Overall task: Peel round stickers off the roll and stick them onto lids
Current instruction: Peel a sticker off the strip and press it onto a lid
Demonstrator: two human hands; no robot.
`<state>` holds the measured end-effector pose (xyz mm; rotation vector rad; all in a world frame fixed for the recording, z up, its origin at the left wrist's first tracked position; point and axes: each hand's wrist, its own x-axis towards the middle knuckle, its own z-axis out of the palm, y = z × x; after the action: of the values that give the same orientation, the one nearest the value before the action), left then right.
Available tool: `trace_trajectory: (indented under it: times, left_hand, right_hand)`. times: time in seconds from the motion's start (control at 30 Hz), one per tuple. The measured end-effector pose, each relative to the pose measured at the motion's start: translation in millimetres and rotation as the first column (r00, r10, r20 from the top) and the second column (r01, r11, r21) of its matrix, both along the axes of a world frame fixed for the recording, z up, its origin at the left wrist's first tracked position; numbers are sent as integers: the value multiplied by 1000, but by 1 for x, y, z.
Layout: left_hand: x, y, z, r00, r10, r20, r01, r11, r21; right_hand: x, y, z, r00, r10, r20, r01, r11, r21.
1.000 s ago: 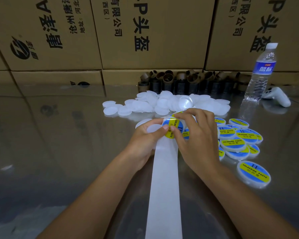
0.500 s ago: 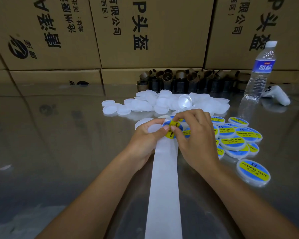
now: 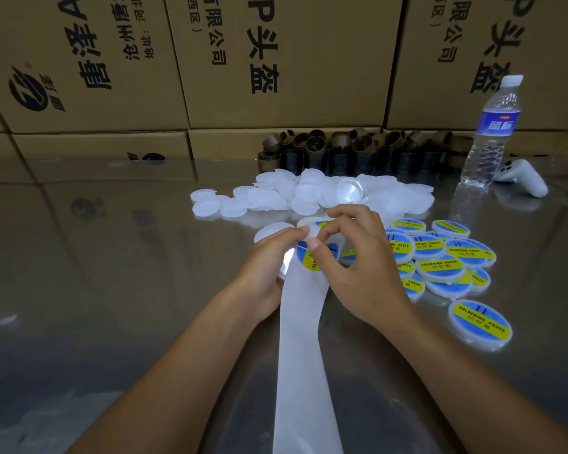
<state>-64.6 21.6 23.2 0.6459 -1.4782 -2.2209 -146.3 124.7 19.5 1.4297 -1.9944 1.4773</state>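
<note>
The place is a small packing or warehouse workroom: printed cardboard cartons point(image 3: 276, 60) stand stacked as a wall behind a shiny metal worktable point(image 3: 112, 273), where plain white lids point(image 3: 309, 191) lie heaped beside labelled lids point(image 3: 440, 267), with empty cardboard roll cores point(image 3: 341, 149) along the back.

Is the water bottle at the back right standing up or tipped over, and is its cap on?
Upright and capped: the water bottle stands on its base on the table, white cap on top.
</note>
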Motion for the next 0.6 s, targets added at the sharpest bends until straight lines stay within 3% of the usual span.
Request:
trace_trajectory:
  times: [0.23, 0.37, 0.47, 0.53, 0.6]
  left_hand:
    - [-1, 2, -2, 999, 42, -14, -43, 998, -37]
    - [-2, 2, -4, 997, 55, 49, -50, 995, -85]
    - [-4, 2, -5, 996, 77, 55, -71, 993, -99]
    - [-4, 2, -6, 996, 82, 39, -77, 990, -119]
    - [-5, 3, -7, 991, 128, 32, -121, 977, -173]
  right_hand:
    - [2, 0, 9, 921, 95, 378, -65, 994, -91]
    - [1, 1, 17, 789, 204, 579, -65, 966, -251]
    - [-2, 2, 23, 652, 232, 722, 31, 943, -330]
    - [-7, 4, 25, 604, 229, 763, 103, 927, -359]
    - [-10, 5, 26, 630, 233, 741, 142, 903, -405]
